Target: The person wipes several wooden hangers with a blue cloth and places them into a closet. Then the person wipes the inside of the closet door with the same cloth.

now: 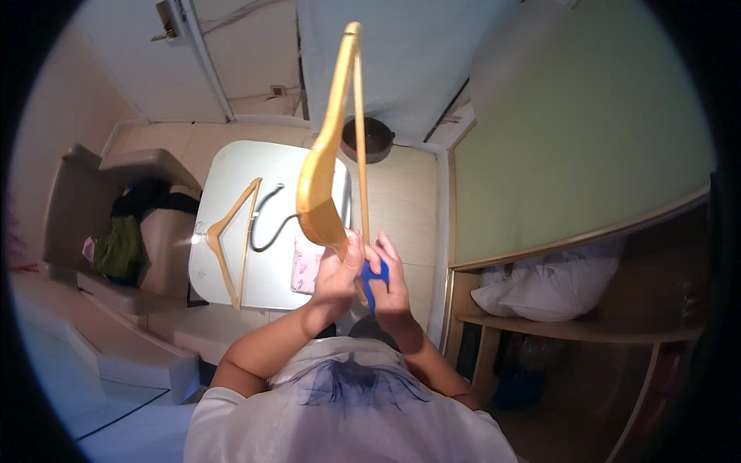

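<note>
A wooden clothes hanger stands tilted up in front of me, its dark hook curving out to the left over the table. My left hand is closed around the hanger's lower end. My right hand is closed on a blue cloth-like piece pressed against the hanger's thin bar, near the same end; its exact kind is hard to make out. Another wooden hanger lies on the white table. Beside my left hand, a pink patterned item rests on the tabletop, partly covered by my arm.
At left, a brown armchair holds a green garment and dark clothes. A dark round basin sits on the floor beyond the table. To the right is a cabinet with a green panel and a white bag on its shelf.
</note>
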Available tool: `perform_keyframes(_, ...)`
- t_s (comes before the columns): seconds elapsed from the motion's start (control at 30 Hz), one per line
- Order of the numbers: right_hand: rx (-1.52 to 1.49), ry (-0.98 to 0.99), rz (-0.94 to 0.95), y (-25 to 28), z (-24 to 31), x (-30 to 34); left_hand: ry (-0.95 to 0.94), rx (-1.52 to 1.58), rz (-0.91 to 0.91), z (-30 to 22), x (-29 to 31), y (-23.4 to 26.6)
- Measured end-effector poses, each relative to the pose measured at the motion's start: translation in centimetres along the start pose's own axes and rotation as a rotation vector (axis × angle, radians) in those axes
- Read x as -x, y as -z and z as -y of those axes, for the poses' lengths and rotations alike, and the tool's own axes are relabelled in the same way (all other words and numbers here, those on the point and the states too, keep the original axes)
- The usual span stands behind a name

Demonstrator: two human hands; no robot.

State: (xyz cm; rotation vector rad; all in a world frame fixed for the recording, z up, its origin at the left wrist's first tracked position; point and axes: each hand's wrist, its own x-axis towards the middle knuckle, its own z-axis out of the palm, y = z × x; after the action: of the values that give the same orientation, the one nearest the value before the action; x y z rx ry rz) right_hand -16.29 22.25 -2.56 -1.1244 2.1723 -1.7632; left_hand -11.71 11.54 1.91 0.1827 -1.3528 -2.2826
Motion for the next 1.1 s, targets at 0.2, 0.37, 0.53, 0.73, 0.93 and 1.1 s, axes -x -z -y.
perform_keyframes(0.2,0.071,-0.041,-0.063,4.9,-0.1,-1.0,0.202,-0.026,0.247,1.3,-0.4,-3.7)
perform_keyframes(0.37,0.178,0.017,-0.22,9.1,-1.1,-1.2,0.252,0.033,0.344,4.0,-1.2,-6.7)
perform_keyframes(0.53,0.302,0.045,-0.383,14.7,-1.8,-1.0,0.372,-0.017,0.443,5.9,-2.4,-11.5)
perform_keyframes(0.73,0.591,-0.02,-0.68,22.8,-1.7,1.3,0.758,0.029,0.724,9.1,-3.5,-17.1)
perform_keyframes(0.93,0.612,-0.246,-0.569,29.3,-0.6,8.0,1.137,-0.097,0.953,12.1,-5.1,-22.4)
perform_keyframes(1.1,0.515,-0.331,-0.602,31.3,1.5,12.4,1.233,-0.068,1.075,13.9,-4.7,-28.7)
